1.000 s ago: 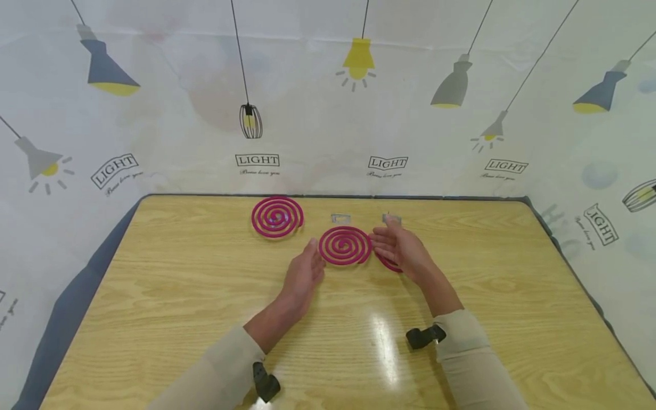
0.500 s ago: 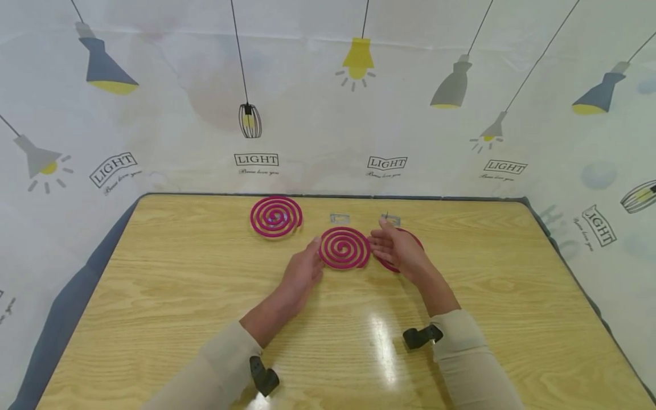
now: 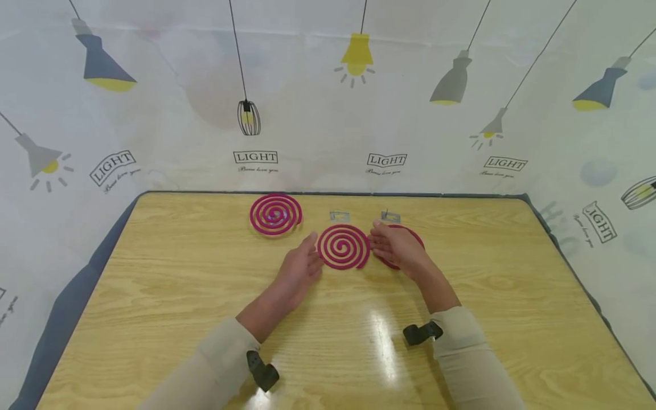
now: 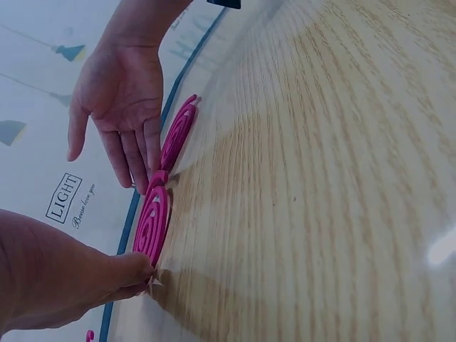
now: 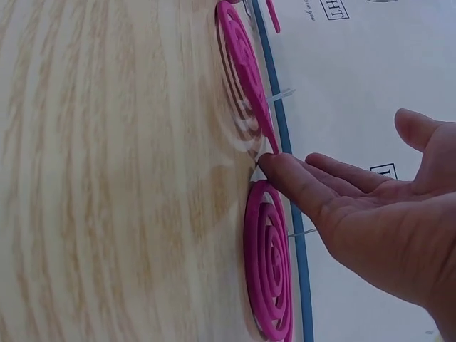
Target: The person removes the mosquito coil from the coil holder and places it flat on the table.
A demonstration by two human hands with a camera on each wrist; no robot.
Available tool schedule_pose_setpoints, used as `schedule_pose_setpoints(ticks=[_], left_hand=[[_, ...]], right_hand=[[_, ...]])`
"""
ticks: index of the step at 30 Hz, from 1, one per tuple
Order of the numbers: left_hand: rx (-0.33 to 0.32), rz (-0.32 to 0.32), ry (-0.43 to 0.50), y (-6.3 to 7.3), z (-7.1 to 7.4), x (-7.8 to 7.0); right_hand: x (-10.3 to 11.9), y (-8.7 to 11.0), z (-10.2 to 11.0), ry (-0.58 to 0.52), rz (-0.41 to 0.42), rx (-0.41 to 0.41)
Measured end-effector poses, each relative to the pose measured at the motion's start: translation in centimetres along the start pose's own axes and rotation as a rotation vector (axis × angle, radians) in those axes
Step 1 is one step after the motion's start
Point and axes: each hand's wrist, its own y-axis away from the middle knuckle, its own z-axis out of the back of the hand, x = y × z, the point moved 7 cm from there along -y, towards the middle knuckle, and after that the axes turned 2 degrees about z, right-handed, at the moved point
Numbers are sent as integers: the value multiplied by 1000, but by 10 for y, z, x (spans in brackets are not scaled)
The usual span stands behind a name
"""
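A magenta mosquito coil [image 3: 343,246] is between my two hands, tilted and slightly off the wooden table, with its shadow below in the right wrist view. My left hand [image 3: 299,270] touches its left rim with extended fingers, thumb up. My right hand [image 3: 400,247] meets its right rim with straight fingertips; the palm faces it in the left wrist view. A second coil [image 5: 267,267] lies under and beside the right hand, partly hidden in the head view. At the back left, a third coil [image 3: 266,228] rests over a small metal coil stand [image 3: 277,216].
Two more small metal stands lie behind the hands: a middle stand [image 3: 339,216] and a right stand [image 3: 390,217] with an upright prong. The wooden table [image 3: 169,319] ends at a wall sheet [image 3: 307,102] printed with lamps. A black camera sits on each sleeve.
The coil between my hands tips further, its face showing rounder. My right hand shifts slightly left, uncovering more of the right coil and stand. The back-left coil stays in place.
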Motion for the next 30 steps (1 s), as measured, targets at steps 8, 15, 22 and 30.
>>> schedule_pose_setpoints(ticks=[8,15,22,30], left_hand=[[-6,-6,-7,0,1,0],[-7,-8,-12,1,2,1],[-7,-15,-17,2,3,0],[-20,-54,-23,7,0,-8]], right_hand=[[4,2,1,64,2,-12],[4,2,2,81,20,-23],[9,2,1,109,28,-27],[22,-2,-5,126,64,-7]])
